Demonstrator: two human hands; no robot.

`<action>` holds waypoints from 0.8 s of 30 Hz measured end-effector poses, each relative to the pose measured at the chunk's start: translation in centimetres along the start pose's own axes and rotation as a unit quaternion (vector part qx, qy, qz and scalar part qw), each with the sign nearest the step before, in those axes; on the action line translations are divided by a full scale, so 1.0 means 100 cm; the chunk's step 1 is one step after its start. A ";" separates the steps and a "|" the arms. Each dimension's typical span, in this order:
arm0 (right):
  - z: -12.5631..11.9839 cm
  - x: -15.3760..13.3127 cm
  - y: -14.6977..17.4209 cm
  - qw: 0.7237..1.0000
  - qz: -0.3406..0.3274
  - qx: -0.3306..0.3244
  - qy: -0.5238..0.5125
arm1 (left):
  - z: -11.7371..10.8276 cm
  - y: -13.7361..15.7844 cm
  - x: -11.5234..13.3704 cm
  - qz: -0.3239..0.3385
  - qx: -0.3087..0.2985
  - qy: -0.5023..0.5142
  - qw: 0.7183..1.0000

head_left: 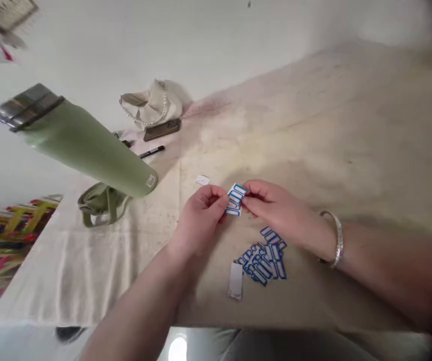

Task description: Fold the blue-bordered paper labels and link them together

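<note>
Between my two hands, above the middle of the cloth-covered table, are a few small white labels with blue borders [236, 196], held fanned out. My left hand [203, 213] pinches their left edge between thumb and fingers. On the other side, my right hand [270, 203] grips the right edge with thumb and forefinger; a bracelet [337, 239] circles that wrist. Below the hands lies a loose pile of similar blue-bordered labels [261, 261]. Touching the pile's left side is a stack of blank white slips [235, 281]. A single white slip [203, 179] rests just beyond my left hand.
A tall green bottle [91, 145] with a metal lid stands at the left, by a green strapped pouch [105, 204]. Farther back are a cream bag [154, 104] with a beaded strap, a phone [162, 130] and a black pen [152, 152]. A wall rises behind the table [336, 135].
</note>
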State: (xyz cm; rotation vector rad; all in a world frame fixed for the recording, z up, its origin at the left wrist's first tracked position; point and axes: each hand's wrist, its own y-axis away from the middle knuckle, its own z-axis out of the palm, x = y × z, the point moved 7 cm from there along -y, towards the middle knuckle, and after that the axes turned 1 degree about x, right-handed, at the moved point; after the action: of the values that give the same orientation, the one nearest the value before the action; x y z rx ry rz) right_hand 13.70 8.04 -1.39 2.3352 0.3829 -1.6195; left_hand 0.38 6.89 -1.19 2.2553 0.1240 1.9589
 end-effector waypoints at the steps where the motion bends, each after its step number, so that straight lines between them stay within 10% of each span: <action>1: 0.001 -0.001 0.000 1.000 0.002 -0.008 -0.013 | 0.000 0.000 0.001 0.000 0.001 -0.001 1.000; 7: 0.003 -0.002 0.002 0.993 0.019 -0.021 -0.111 | 0.001 0.001 0.003 0.002 -0.004 -0.022 1.000; 24: 0.002 -0.003 0.001 0.999 0.025 -0.015 0.028 | 0.002 0.002 0.003 0.018 -0.011 -0.065 0.998</action>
State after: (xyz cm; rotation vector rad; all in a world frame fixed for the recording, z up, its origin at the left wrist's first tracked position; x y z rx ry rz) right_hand 13.49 7.89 -1.18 2.3536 0.3558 -1.5186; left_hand 0.59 6.76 -0.87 2.3789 0.0479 1.8130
